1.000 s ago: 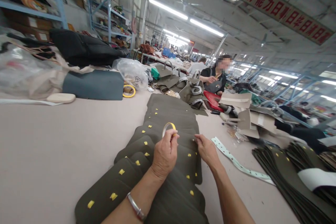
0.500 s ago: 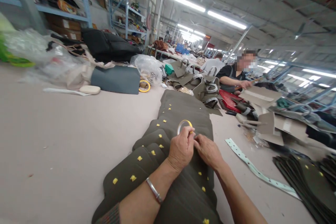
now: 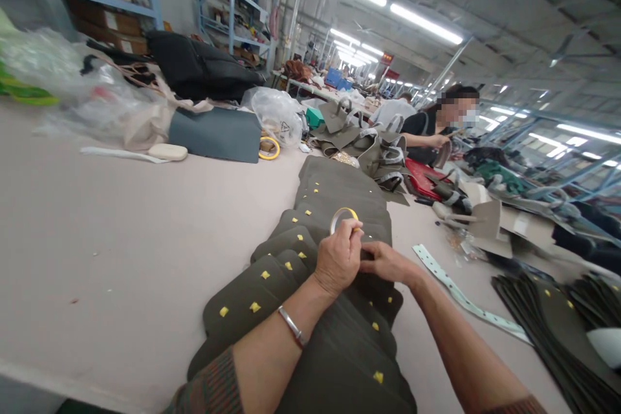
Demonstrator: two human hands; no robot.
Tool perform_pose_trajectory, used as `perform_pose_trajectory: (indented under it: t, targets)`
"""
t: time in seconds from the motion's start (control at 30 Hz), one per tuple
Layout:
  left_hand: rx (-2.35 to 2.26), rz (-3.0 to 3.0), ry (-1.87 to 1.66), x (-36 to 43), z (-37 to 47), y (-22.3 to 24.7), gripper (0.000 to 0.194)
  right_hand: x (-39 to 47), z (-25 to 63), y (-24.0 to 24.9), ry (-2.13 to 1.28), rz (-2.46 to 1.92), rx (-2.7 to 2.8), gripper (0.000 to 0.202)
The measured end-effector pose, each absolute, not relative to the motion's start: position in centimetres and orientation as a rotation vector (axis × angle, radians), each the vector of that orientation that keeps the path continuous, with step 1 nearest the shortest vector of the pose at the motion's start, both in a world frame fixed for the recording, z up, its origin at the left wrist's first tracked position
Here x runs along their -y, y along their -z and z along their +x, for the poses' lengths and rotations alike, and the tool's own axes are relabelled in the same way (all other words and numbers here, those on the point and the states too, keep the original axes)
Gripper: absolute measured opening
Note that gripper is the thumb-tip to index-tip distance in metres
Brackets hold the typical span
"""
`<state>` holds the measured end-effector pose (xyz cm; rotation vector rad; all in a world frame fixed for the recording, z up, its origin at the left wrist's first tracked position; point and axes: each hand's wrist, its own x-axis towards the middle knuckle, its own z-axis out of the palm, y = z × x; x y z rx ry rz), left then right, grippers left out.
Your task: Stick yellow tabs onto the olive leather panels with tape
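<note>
My left hand (image 3: 339, 252) is closed around the edge of a roll of yellow tape (image 3: 343, 212), which stands tilted above the dark olive panels (image 3: 334, 343). Close against it, my right hand (image 3: 385, 262) has its fingers bent toward the left hand, low over the panels. Its fingertips are partly hidden, and what they pinch is too small to make out. The panels overlap in a long fanned row running away from me. Small yellow tape pieces (image 3: 255, 307) dot them along both sides.
A pale green strip with holes (image 3: 466, 297) lies right of the panels, near a stack of dark panels (image 3: 538, 330). Behind are olive bag pieces (image 3: 369, 149), a yellow ring (image 3: 269, 148), a grey-blue sheet (image 3: 216, 134) and plastic bags (image 3: 276, 116). A co-worker (image 3: 431, 129) is across the table.
My right hand has shifted slightly, its fingers now flatter and a little apart from the left hand. The left hand still holds the tape roll. The view has moved slightly; the co-worker's hands have moved.
</note>
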<state>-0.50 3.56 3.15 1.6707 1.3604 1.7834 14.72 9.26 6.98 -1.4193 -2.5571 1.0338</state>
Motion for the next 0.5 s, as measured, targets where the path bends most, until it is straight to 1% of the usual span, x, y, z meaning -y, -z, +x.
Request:
perform_pose_trajectory:
  t: [0.1, 0.17, 0.23, 0.33, 0.4, 0.5]
  targets:
    - [-1.345, 1.645, -1.809, -3.6, -0.6, -3.2, 0.016, -9.7, 15.3, -7.7, -1.291, -1.395, 2.502, 0.027]
    - [-1.339, 1.639, -1.828, -3.6, -0.6, -3.2, 0.016, -10.1, 15.4, -7.3, -1.395, -1.419, 2.487, 0.021]
    - [-1.35, 1.637, -1.834, -3.7, -0.7, -3.1, 0.015, -10.4, 15.3, -6.4, -1.373, -1.471, 2.498, 0.012]
    - [-1.361, 1.639, -1.823, -3.9, -0.7, -2.9, 0.016, -10.6, 15.1, -5.1, -1.325, -1.504, 2.497, 0.006]
    - [-1.357, 1.631, -1.826, -3.9, -0.7, -2.8, 0.016, -10.2, 15.1, -4.7, -1.381, -1.508, 2.498, 0.006]
    - [-1.363, 1.623, -1.815, -4.0, -0.6, -2.9, 0.016, -9.0, 15.2, -4.7, -1.551, -1.498, 2.491, 0.012]
